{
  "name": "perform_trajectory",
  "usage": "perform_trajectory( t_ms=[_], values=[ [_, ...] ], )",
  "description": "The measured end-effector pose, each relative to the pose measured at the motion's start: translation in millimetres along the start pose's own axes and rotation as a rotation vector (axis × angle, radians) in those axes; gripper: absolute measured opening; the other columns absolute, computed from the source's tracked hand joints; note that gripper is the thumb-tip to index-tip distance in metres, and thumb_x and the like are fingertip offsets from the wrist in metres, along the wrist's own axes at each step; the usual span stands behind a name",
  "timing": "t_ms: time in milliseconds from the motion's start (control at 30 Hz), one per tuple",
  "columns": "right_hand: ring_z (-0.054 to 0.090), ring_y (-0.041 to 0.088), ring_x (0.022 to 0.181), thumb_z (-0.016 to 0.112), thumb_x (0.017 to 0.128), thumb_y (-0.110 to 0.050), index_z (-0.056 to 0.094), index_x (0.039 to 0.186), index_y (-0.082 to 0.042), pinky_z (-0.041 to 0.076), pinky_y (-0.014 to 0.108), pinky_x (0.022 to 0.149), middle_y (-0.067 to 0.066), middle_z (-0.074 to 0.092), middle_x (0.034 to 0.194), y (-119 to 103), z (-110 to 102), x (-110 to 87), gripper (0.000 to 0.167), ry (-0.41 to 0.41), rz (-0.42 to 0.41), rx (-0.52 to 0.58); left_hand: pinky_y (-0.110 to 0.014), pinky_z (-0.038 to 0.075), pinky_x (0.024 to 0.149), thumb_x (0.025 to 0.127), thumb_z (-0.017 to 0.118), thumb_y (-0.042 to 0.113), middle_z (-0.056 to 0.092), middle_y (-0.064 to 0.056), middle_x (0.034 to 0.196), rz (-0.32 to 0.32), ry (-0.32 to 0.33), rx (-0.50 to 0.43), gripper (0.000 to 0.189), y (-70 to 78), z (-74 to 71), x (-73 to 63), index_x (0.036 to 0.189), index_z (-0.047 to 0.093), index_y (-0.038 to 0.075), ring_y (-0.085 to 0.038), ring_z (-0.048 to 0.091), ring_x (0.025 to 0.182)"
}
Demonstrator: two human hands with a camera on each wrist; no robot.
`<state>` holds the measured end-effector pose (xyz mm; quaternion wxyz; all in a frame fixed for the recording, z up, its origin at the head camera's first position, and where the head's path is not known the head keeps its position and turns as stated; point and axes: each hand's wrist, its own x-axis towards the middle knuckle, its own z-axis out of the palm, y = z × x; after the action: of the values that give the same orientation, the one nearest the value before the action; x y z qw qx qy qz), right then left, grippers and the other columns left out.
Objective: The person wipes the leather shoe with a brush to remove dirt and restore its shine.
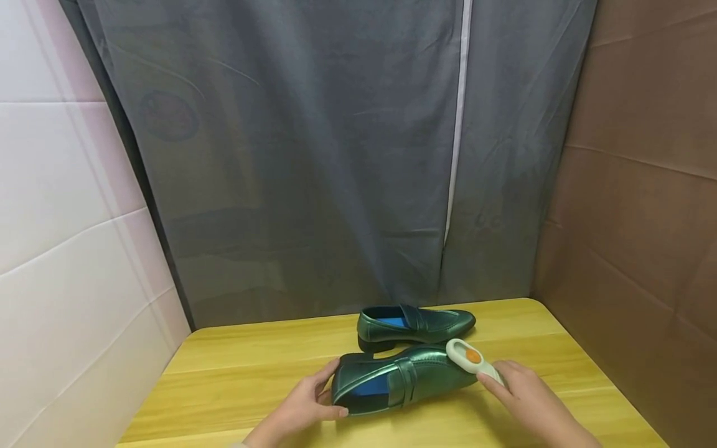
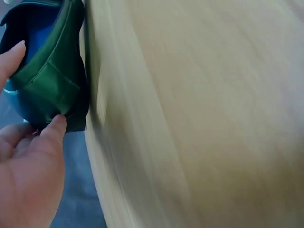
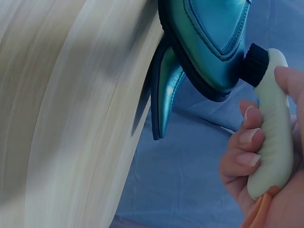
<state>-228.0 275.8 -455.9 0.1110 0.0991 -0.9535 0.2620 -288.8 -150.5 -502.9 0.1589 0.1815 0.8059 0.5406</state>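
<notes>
A shiny dark green loafer (image 1: 434, 376) with a blue insole is tilted on its side in front of me, its toe to the right. My left hand (image 1: 302, 401) grips it at the heel; in the left wrist view the thumb lies at the shoe's opening and fingers touch the back. My right hand (image 1: 526, 395) holds a pale green brush (image 1: 488, 371) with an orange button at the loafer's toe. The right wrist view shows the brush's black bristles (image 3: 256, 64) against or very near the toe; contact is hard to tell.
The matching loafer (image 1: 448, 323) stands upright just behind, toe also to the right. Both shoes are on a yellow wood-grain table (image 1: 246, 367). A grey curtain (image 1: 313, 186) hangs behind it, with a white wall covering (image 1: 73, 249) left and a brown one (image 1: 638, 218) right.
</notes>
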Motion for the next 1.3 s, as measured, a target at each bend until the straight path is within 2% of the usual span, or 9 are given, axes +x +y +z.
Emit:
perform_trajectory(
  t_ms=[200, 367, 633, 867, 1067, 1300],
  values=[
    [0.048, 0.003, 0.074, 0.062, 0.099, -0.045, 0.064, 0.090, -0.023, 0.044, 0.024, 0.067, -0.012, 0.056, 0.081, -2.4, -1.1, 0.7, 0.024, -0.015, -0.006, -0.007, -0.025, 0.045, 0.108, 0.081, 0.086, 0.017, 0.011, -0.026, 0.166, 0.052, -0.080, -0.096, 0.104, -8.1, -4.5, -4.3, 0.159, 0.019, -0.001, -0.044, 0.014, 0.152],
    [0.053, 0.004, 0.080, 0.062, 0.098, -0.047, 0.066, 0.093, -0.021, 0.047, 0.026, 0.071, -0.011, 0.062, 0.087, -3.7, -0.3, 0.2, 0.026, -0.029, 0.010, -0.019, -0.024, 0.047, 0.104, 0.079, 0.086, 0.013, 0.006, -0.025, 0.166, 0.080, -0.098, -0.137, 0.106, -15.2, -1.6, -6.7, 0.158, 0.017, -0.003, -0.044, 0.009, 0.152],
    [0.054, 0.003, 0.080, 0.062, 0.098, -0.048, 0.066, 0.093, -0.022, 0.048, 0.026, 0.070, -0.012, 0.062, 0.088, -7.3, 1.8, 0.7, 0.027, -0.033, -0.005, -0.024, -0.024, 0.048, 0.103, 0.076, 0.087, 0.013, 0.009, -0.026, 0.166, 0.072, -0.075, -0.124, 0.108, -14.9, 0.7, -8.1, 0.157, 0.018, -0.006, -0.046, 0.011, 0.151],
    [0.053, 0.002, 0.080, 0.061, 0.097, -0.051, 0.067, 0.095, -0.023, 0.048, 0.026, 0.071, -0.014, 0.061, 0.088, -17.9, 5.7, 7.7, 0.028, -0.037, -0.036, -0.041, -0.025, 0.051, 0.100, 0.074, 0.089, 0.013, 0.015, -0.028, 0.164, 0.055, -0.057, -0.092, 0.107, -11.9, -0.2, -8.4, 0.156, 0.023, -0.007, -0.047, 0.022, 0.148],
    [0.049, 0.002, 0.076, 0.058, 0.098, -0.055, 0.066, 0.094, -0.023, 0.044, 0.025, 0.067, -0.015, 0.056, 0.085, -27.1, 8.4, 18.1, 0.033, -0.059, -0.098, -0.093, -0.026, 0.052, 0.099, 0.074, 0.089, 0.012, 0.016, -0.029, 0.163, 0.051, -0.059, -0.086, 0.107, -10.8, -0.1, -7.7, 0.155, 0.023, -0.008, -0.046, 0.032, 0.145],
    [0.043, 0.002, 0.070, 0.055, 0.099, -0.057, 0.061, 0.088, -0.024, 0.040, 0.025, 0.063, -0.014, 0.050, 0.079, -39.5, 8.3, 30.0, 0.035, -0.113, -0.214, -0.126, -0.027, 0.052, 0.099, 0.073, 0.089, 0.011, 0.017, -0.029, 0.163, 0.050, -0.055, -0.069, 0.106, -8.2, 0.3, -8.1, 0.155, 0.024, -0.008, -0.047, 0.030, 0.146]
  ],
)
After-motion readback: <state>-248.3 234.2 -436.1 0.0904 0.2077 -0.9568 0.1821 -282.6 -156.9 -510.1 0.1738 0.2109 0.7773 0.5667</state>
